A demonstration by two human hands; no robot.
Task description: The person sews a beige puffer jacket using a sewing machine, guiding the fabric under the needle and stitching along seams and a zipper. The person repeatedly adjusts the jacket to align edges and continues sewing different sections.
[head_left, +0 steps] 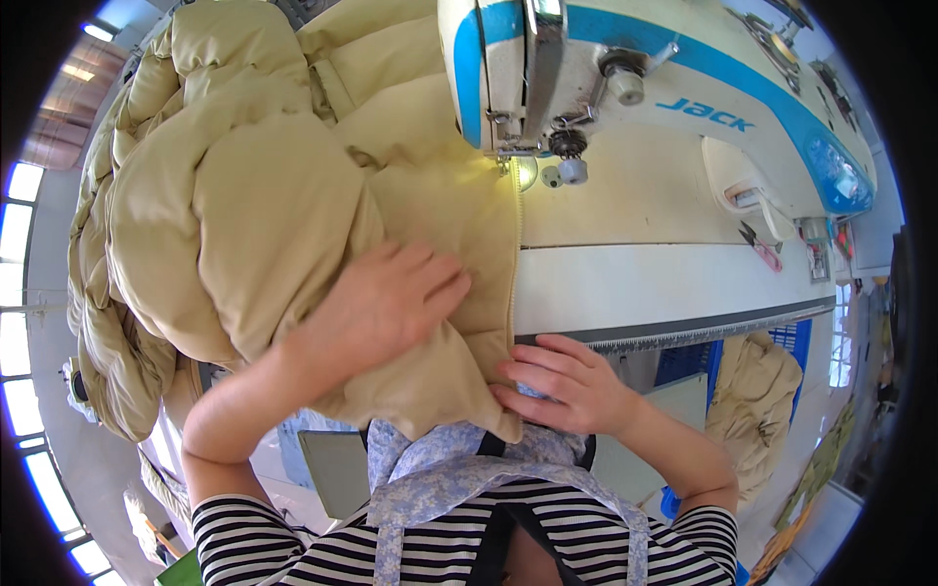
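To your right, small snips (766, 254) with a pink handle lie on the bench (635, 283), and a ruler strip (640, 342) runs along its front edge. Below that, you have a blue crate (788, 336) with crumpled beige cloth (752, 420) in it. Far to your left, bright windows (18, 259) stand in a row, near a pinkish curtain (70, 125).

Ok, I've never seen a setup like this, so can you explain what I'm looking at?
There is one picture, taken by a fisheye camera on a person's head, looking down; that's why straight edges bend. No robot here, just two bare hands. The white and blue sewing machine stands on the table. A puffy tan garment lies across its left side, its toothed edge running up to the lit needle area. The left hand rests on the garment; the right hand touches its near edge. I can't tell whether either grips cloth. Pink-handled snips lie at right.
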